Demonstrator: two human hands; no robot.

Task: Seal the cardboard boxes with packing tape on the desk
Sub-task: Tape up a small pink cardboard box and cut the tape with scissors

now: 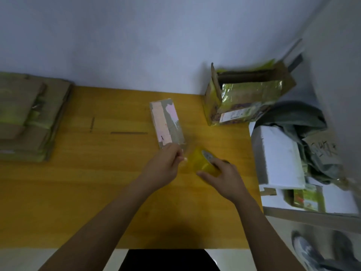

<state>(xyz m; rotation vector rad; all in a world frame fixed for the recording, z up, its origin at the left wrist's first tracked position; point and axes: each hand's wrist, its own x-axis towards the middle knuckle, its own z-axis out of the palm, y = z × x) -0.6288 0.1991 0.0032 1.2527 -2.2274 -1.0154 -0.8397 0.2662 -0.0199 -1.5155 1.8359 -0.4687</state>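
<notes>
A small closed cardboard box (167, 122) with pink and clear tape patches lies in the middle of the yellow wooden desk (97, 182). Just below it, my right hand (224, 177) grips a roll of yellowish packing tape (203, 163), fingers curled round it. My left hand (166, 165) sits close to the left of the roll, near the box's front corner, pinching what looks like the loose clear tape end; the frame is blurred there.
A stack of flattened cardboard boxes (25, 116) lies at the desk's left end. An open carton (244, 96) with shiny green packaging stands at the back right corner. White foam blocks (279, 159), grey cloth and shoes lie off the desk's right edge.
</notes>
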